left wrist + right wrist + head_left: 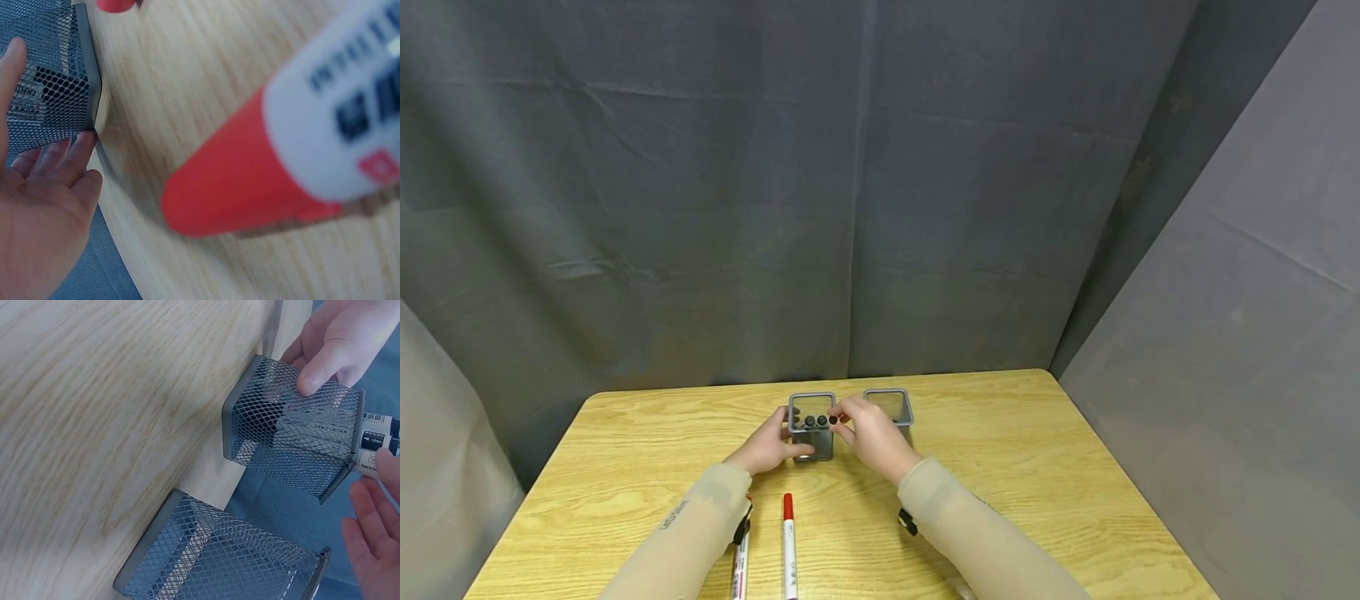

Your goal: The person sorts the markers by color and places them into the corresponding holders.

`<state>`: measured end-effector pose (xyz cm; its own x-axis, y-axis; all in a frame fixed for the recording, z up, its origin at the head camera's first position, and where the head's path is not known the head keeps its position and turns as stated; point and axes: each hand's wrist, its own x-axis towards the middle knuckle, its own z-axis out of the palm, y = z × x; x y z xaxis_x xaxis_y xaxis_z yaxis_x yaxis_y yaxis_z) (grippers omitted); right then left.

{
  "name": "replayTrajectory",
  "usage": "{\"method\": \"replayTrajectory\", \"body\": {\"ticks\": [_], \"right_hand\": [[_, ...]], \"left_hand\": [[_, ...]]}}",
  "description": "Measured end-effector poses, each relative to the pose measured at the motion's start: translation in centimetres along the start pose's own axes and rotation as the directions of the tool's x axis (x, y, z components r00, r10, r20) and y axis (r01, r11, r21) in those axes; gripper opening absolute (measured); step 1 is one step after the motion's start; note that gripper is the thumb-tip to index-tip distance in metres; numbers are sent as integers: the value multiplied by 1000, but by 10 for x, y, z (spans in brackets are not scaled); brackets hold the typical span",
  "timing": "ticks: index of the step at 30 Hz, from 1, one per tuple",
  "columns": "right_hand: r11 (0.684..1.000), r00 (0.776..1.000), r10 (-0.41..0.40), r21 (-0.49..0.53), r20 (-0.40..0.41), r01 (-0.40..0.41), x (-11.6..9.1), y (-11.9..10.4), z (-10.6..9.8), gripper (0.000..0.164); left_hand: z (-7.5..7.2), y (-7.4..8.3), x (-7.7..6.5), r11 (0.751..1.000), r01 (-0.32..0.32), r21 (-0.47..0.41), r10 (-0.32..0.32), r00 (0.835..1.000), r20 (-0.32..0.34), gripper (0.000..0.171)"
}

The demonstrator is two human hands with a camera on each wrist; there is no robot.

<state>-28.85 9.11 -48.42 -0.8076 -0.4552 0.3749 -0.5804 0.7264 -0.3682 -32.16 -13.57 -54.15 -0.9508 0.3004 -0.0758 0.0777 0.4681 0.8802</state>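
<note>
Black-capped marker (pixel 832 420) in right hand (pixel 874 435)

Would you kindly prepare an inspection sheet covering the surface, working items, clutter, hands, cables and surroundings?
Surface: light wood-grain table.
Job's things: left cup, mesh, with black-capped markers standing in it; right cup, also mesh, stands beside it, apart.
Clutter: two red-capped markers lie on the table on the near side of the cups, one partly hidden by the left sleeve.
Left hand: grips the left cup.
Right hand: pinches a black-capped marker at the left cup's rim.
Cables: nothing seen.
Surroundings: dark grey curtain behind the table, paler drape on the right.
</note>
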Motion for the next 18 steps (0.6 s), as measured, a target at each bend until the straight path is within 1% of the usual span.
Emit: {"method": "replayTrajectory", "body": {"ticks": [4, 18], "right_hand": [[1000, 1000, 7, 2, 5, -7, 0, 0, 0, 21], [1000, 1000, -18, -10, -9, 18, 1, 2, 5, 26]], "left_hand": [[0, -1, 1, 1000, -3, -4, 3, 1000, 1, 82], [-1, -5, 4, 1000, -3, -5, 3, 1000, -4, 80]]}}
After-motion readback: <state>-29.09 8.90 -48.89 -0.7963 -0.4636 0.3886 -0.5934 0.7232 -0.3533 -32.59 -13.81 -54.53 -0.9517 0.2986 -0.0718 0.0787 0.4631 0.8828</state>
